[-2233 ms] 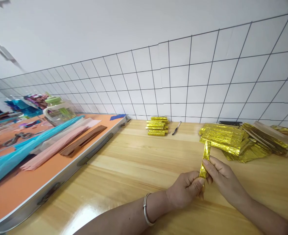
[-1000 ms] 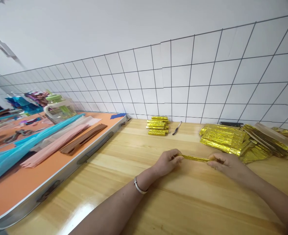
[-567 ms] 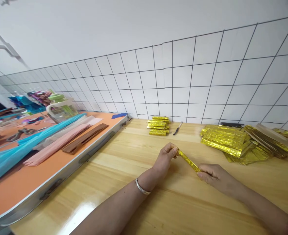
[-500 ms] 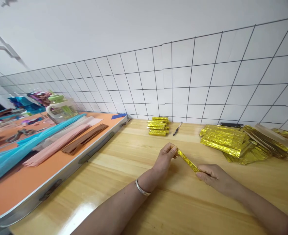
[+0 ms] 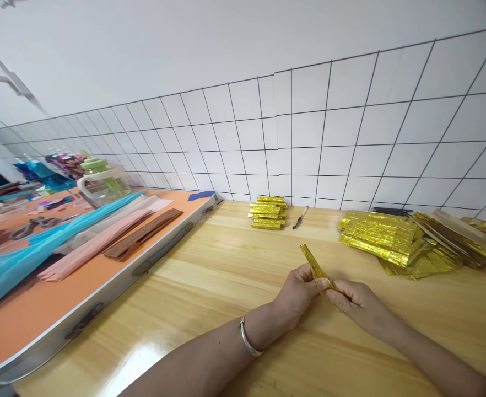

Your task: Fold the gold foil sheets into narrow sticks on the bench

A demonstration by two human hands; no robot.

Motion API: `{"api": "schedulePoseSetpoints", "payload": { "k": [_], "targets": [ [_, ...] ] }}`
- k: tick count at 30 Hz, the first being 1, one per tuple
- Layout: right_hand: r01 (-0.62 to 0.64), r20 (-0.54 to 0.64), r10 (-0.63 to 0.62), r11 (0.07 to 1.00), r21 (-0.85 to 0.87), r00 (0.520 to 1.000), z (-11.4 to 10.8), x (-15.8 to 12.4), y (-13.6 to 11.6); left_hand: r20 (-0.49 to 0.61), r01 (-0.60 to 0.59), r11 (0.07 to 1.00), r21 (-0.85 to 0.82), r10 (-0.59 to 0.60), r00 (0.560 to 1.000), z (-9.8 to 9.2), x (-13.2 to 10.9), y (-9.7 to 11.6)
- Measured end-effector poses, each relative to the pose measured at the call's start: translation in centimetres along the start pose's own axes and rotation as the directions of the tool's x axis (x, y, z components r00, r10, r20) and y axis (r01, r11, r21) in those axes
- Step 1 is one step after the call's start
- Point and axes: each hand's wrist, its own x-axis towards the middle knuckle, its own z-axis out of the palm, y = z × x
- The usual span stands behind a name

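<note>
Both my hands meet over the wooden table (image 5: pixel 226 286) and pinch the near end of a narrow folded gold foil strip (image 5: pixel 311 261). The strip points up and away to the left. My left hand (image 5: pixel 300 289), with a silver bangle at the wrist, grips it between thumb and fingers. My right hand (image 5: pixel 352 300) pinches the same end from the right. A small stack of finished gold strips (image 5: pixel 267 213) lies by the wall, and a loose pile of gold foil sheets (image 5: pixel 395 237) lies to the right.
A pen-like tool (image 5: pixel 299 217) lies beside the small stack. To the left, an orange table (image 5: pixel 36 314) holds blue, pink and brown paper bundles (image 5: pixel 98 242), scissors (image 5: pixel 30 226) and a clear jar with a green lid (image 5: pixel 101 184). A gridded white wall backs the tables.
My left hand slid along the strip from its far end to the near end beside my right hand. The far end of the strip now sticks out free.
</note>
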Motion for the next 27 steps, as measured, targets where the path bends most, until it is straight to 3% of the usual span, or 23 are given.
{"api": "schedulePoseSetpoints", "payload": {
  "k": [5,11,19,27],
  "targets": [
    [-0.004,0.042,0.001,0.998,0.058,0.999,0.0,-0.2,-0.3,-0.040,-0.006,0.999,0.037,0.008,0.999,-0.7,0.2,0.3],
    [-0.012,0.076,0.012,1.000,0.001,0.997,-0.1,-0.2,-0.3,-0.141,-0.128,0.982,0.136,0.148,0.979,-2.4,1.0,2.1],
    [-0.016,0.119,0.022,0.999,-0.051,0.993,-0.3,-0.2,-0.3,-0.121,-0.182,0.971,0.152,0.201,0.972,-3.7,1.6,2.7],
    [-0.029,0.140,0.036,0.998,-0.048,0.990,-0.6,-0.3,-0.2,-0.119,-0.140,0.980,0.141,0.158,0.980,-4.4,1.7,2.6]
  ]
}}
